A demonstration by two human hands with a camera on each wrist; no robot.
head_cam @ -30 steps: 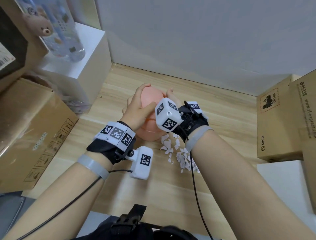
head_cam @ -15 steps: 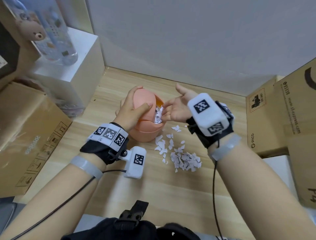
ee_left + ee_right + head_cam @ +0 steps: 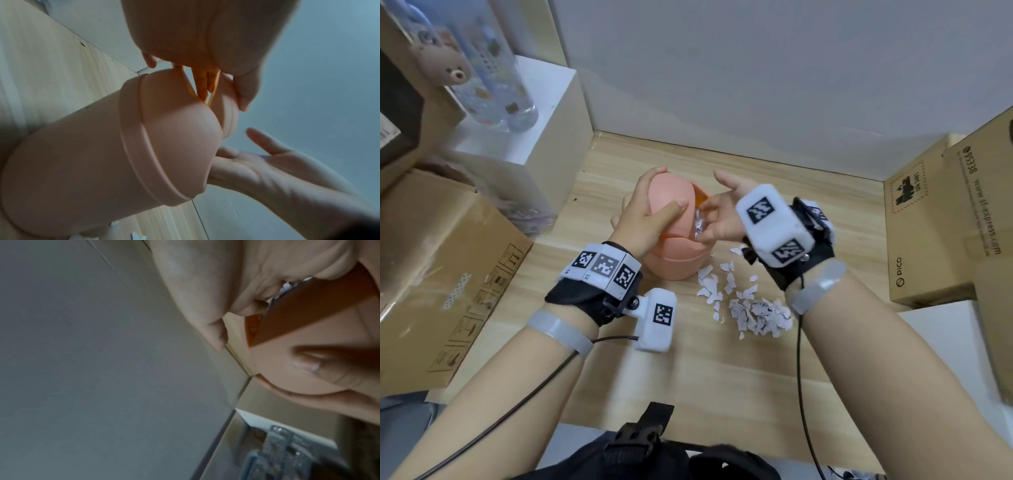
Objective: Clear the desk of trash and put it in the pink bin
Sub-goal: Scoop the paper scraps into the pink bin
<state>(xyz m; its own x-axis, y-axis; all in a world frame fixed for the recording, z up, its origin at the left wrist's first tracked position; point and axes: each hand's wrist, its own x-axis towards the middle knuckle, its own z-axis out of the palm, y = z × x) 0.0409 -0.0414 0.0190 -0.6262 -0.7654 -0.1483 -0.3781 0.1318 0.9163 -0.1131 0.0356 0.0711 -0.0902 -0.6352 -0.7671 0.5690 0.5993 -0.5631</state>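
The pink bin (image 3: 674, 260) stands mid-desk. My left hand (image 3: 650, 212) grips its domed lid, and the thumb presses the swing flap inward; the left wrist view shows the bin (image 3: 82, 162) close up. My right hand (image 3: 714, 216) is at the opening on the bin's right, fingers curled round a small wad of paper scraps (image 3: 699, 226). The right wrist view shows those scraps (image 3: 141, 287) between my fingers and the flap's edge. A pile of torn white paper scraps (image 3: 756, 311) lies on the wooden desk (image 3: 722, 377), just right of the bin.
Cardboard boxes stand at the left (image 3: 431, 274) and right (image 3: 928, 233) of the desk. A white box (image 3: 534, 144) at the back left carries a clear bottle (image 3: 493, 85). A wall closes the back. Wrist cables trail over the near desk edge.
My right hand has turned from lying over the bin to palm up at its opening with scraps. The left hand has kept its hold on the lid.
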